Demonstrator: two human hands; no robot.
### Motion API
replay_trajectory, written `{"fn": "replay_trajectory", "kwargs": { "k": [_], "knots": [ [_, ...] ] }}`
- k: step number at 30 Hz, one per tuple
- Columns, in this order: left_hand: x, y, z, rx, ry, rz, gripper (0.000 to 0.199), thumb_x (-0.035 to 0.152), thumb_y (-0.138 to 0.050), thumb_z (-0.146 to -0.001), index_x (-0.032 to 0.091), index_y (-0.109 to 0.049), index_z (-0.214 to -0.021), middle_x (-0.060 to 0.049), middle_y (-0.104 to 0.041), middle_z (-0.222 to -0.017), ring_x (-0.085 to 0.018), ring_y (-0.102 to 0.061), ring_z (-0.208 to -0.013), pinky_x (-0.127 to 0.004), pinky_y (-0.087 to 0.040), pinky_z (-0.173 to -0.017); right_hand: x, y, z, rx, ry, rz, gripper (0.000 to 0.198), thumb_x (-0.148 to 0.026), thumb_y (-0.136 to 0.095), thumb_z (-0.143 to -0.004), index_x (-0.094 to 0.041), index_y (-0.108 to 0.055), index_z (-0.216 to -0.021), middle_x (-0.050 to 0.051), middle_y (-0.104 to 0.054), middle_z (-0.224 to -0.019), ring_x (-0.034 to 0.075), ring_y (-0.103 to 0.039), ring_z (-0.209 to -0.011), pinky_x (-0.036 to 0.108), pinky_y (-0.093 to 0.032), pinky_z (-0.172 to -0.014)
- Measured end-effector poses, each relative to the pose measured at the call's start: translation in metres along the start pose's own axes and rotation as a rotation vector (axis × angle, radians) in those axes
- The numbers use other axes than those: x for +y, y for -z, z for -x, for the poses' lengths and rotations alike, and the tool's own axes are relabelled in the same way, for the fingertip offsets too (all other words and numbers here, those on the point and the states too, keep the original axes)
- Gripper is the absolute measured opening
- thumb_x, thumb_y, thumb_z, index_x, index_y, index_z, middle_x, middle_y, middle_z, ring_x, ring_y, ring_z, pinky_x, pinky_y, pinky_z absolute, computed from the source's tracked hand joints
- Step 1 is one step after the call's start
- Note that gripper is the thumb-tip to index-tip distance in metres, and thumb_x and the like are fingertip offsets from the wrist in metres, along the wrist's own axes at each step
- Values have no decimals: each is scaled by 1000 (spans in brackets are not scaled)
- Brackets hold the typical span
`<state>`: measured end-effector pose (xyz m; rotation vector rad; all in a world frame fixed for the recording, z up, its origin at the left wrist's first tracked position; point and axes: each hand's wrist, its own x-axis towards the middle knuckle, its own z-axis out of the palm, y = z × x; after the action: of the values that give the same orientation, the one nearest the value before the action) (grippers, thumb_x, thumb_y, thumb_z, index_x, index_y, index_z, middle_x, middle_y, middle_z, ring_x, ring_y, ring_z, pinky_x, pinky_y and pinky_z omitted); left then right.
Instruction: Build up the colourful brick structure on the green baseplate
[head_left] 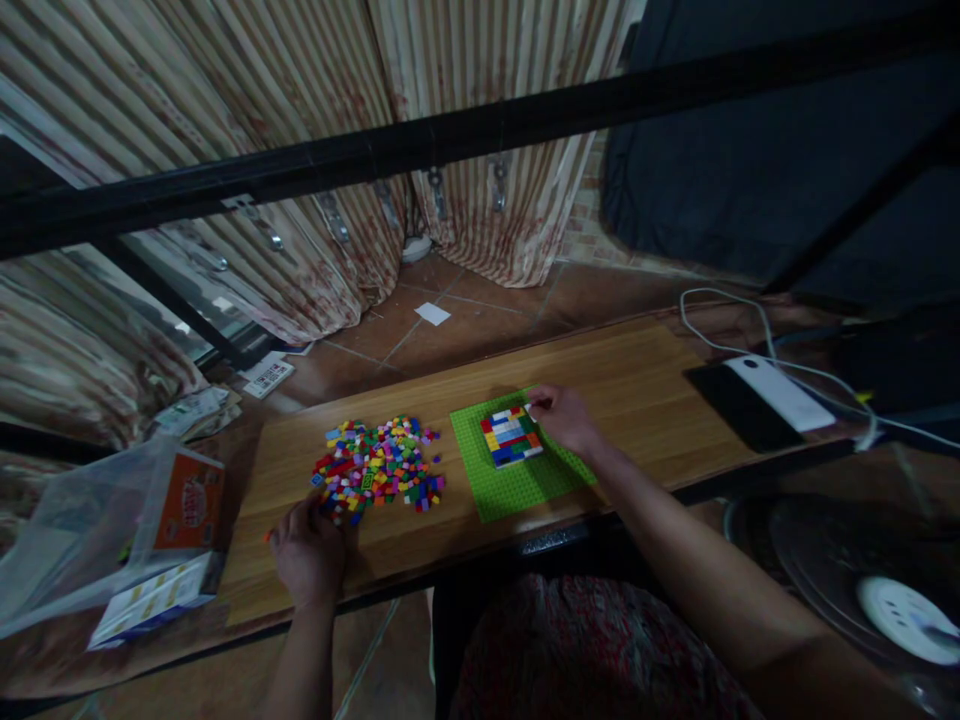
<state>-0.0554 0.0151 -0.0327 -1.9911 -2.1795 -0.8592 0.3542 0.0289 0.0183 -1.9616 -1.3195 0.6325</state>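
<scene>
A small block build (511,437) of red, white, blue, yellow and green toy bricks sits on a green studded baseplate (487,500). My right hand (566,420) reaches over the plate to the build's far right corner. Its fingers pinch a small white brick (532,408) beside the build. To the left lies a loose pile of mixed-colour toy bricks (386,465). My left hand (307,550) is at the pile's near left edge, fingers curled in. A blue brick (316,480) shows right by its fingertips; what the fingers grip is unclear.
The wooden tabletop (630,370) is long and narrow. At its right end lie a black and white flat device (780,390) and a white cable (720,293). A clear plastic bin (75,530) and a white-and-blue box (154,600) stand at the left. A dark metal bar (450,125) crosses beyond.
</scene>
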Motion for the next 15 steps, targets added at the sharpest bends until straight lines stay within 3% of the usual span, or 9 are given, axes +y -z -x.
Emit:
{"fn": "replay_trajectory", "kwargs": {
  "k": [7, 15],
  "knots": [
    [-2, -3, 2, 10, 21, 5, 32, 23, -40, -88, 16, -65, -107, -13, -67, -102, -27, -59, -100, -44, -43, -93, -5, -10, -8, -19, 1, 43, 27, -8, -60, -76, -16, -72, -99, 7, -76, -91, 18, -70, -82, 29, -53, -81],
    [1, -1, 2, 5, 38, 32, 30, 22, -41, -87, 17, -65, -104, -12, -68, -101, -28, -59, -101, -44, -43, -93, 3, -6, -6, -69, 10, -16, 22, -21, -65, -79, -16, -72, -99, 7, -76, -91, 18, -69, -82, 29, -53, -79]
  ]
}}
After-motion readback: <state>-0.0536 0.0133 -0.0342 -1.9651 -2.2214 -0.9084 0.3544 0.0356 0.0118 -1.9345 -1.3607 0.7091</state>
